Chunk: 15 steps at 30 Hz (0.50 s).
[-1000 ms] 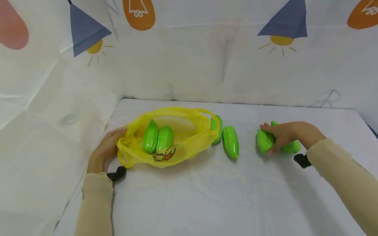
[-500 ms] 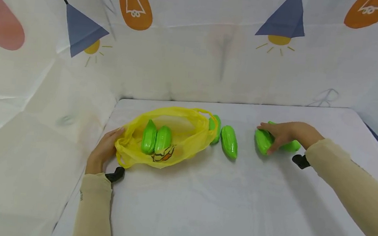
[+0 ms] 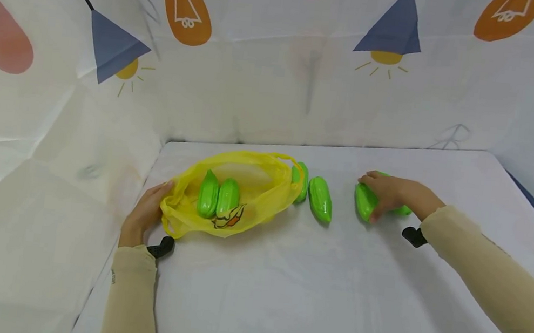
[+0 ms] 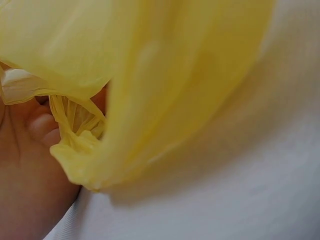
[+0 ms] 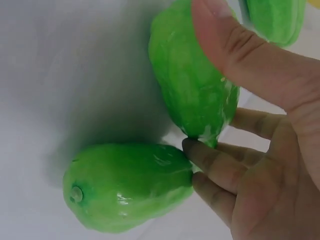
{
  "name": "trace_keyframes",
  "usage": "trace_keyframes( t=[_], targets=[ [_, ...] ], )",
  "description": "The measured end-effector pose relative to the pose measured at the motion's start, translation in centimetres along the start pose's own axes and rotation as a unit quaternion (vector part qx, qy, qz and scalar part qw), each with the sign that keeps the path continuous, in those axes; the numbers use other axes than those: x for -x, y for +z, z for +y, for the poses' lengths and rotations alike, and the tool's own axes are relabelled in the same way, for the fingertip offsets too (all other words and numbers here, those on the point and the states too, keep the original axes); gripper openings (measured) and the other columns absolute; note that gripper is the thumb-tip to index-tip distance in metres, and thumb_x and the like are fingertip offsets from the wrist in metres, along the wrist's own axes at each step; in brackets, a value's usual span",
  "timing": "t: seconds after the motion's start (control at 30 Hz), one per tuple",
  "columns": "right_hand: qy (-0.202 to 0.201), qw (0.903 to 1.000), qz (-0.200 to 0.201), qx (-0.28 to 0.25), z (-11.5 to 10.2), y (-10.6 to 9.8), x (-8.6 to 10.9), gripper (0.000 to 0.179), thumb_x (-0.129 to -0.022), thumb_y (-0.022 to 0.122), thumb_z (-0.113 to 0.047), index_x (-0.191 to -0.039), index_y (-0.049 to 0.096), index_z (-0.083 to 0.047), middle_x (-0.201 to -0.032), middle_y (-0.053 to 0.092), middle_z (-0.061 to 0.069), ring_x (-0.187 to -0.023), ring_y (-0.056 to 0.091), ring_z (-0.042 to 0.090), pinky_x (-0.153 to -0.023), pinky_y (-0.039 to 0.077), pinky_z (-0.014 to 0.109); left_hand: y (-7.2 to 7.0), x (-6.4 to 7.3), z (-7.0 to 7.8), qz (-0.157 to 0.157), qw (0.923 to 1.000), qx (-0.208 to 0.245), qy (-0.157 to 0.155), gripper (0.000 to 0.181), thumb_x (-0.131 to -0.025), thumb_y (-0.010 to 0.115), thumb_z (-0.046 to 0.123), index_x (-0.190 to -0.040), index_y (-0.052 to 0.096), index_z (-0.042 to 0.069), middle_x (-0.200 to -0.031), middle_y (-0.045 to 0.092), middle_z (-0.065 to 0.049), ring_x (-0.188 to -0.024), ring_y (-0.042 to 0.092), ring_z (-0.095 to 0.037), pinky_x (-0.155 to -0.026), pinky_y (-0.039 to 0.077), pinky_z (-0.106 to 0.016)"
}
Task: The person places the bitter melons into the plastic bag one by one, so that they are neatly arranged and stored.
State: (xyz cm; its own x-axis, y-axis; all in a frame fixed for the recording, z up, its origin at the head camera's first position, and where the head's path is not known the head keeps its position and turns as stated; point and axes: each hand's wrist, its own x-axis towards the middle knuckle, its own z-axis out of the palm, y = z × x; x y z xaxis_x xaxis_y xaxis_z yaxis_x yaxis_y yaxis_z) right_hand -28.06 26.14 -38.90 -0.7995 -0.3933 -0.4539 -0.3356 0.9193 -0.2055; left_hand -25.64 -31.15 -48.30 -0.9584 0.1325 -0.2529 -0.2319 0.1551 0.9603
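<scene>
At the left of the table, my left hand (image 3: 144, 210) grips the edge of a yellow plastic bag (image 3: 262, 212), whose bunched side (image 4: 82, 157) shows against the palm in the left wrist view. Two glossy green gourd-shaped fruits (image 3: 208, 195) lie in the bag's open mouth. On the right, my right hand (image 3: 388, 194) has its thumb and fingers around another such green fruit (image 5: 192, 75). A further green fruit (image 5: 122, 187) lies beside it, its narrow end right at the fingertips. The bag hides part of the left fingers.
One green fruit (image 3: 320, 199) lies between the bag and my right hand. Another green fruit (image 3: 301, 183) lies against the bag's right end, partly behind its handle loop. A white cloth covers the table (image 3: 253, 295); printed sheets (image 3: 255, 94) stand behind and at the left.
The right hand has shifted slightly left together with the green fruit it holds. The left hand and the bag stay about where they were; the head view has drifted a little.
</scene>
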Motion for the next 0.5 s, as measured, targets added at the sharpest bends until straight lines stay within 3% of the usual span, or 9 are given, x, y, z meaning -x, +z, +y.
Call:
trace_keyframes(
  t=[0.23, 0.5],
  targets=[
    [0.002, 1.0, 0.006, 0.007, -0.4, 0.46, -0.01, 0.104, -0.069, 0.089, -0.03, -0.149, 0.03, 0.002, -0.154, 0.02, 0.033, -0.137, 0.024, 0.057, -0.102, 0.03, 0.073, -0.29, -0.11, -0.52, 0.0, 0.9999, 0.011, 0.0, 0.072, -0.101, 0.044, 0.052, -0.148, 0.034, -0.001, -0.113, 0.057, 0.015, -0.1, 0.054, 0.001, -0.087, 0.046, -0.013],
    [0.012, 0.9999, 0.002, 0.012, -0.69, 0.49, 0.06, 0.102, -0.072, 0.086, -0.031, -0.15, 0.029, 0.001, -0.155, 0.018, 0.032, -0.137, 0.025, 0.056, -0.101, 0.031, 0.073, -0.42, -0.19, -0.29, 0.0, 1.0, 0.0, 0.005, 0.075, -0.1, 0.043, 0.054, -0.149, 0.032, -0.002, -0.118, 0.053, 0.014, -0.105, 0.052, 0.001, -0.09, 0.044, -0.012]
  ],
)
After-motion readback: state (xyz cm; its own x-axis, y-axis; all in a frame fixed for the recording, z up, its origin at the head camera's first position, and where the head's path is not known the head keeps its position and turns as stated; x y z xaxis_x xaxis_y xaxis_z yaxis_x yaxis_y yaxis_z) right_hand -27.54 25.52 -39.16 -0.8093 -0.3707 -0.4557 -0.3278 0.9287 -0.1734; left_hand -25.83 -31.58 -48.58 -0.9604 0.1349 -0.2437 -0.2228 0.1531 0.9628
